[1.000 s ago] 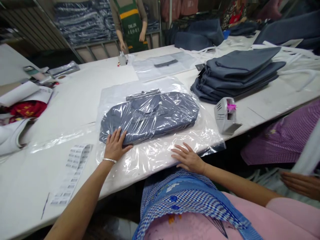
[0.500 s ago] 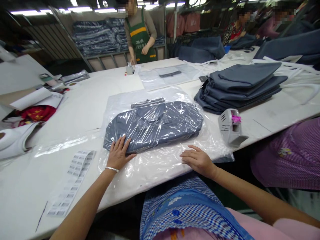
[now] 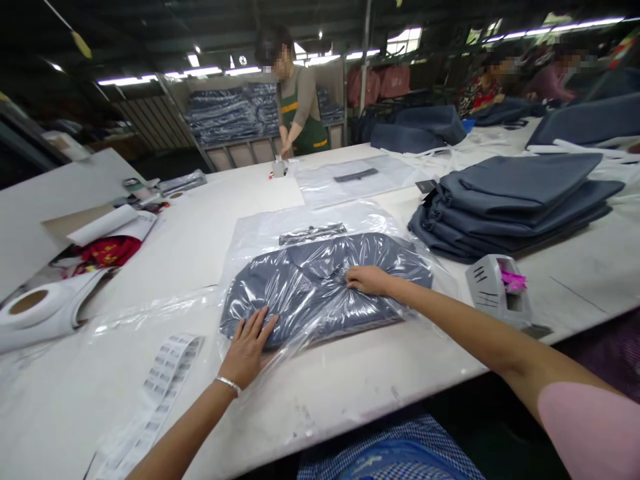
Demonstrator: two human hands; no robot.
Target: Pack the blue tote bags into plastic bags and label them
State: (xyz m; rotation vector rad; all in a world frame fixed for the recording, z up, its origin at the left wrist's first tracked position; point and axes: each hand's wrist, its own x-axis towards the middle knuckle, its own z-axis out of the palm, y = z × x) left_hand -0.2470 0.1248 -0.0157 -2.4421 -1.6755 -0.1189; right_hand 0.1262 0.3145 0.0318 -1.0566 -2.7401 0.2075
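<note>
A dark blue-grey fabric bag [image 3: 280, 293] lies flat on the table inside a clear plastic bag [image 3: 250, 230]. My left hand [image 3: 250, 343] rests on its near left end, fingers spread over the plastic and partly under a loose fold. With fingers closed, my right hand [image 3: 367, 280] pinches the loose plastic over the middle of the fabric bag. The plastic's near edge is drawn up across the front. Behind the fabric bag, a dark strip [image 3: 313, 233] shows through the plastic.
To the right stand a stack of blue-grey bags [image 3: 510, 207] and a grey tape dispenser [image 3: 495, 290]. A strip of printed labels [image 3: 165, 387] lies at left, near a white roll [image 3: 35, 307]. Another plastic sheet [image 3: 350, 187] lies farther back, where a co-worker [image 3: 300, 107] stands.
My right hand has moved from the table's front edge up over the fabric bag, pulling the loose plastic with it. My left hand stays on the left end. The view has tilted up.
</note>
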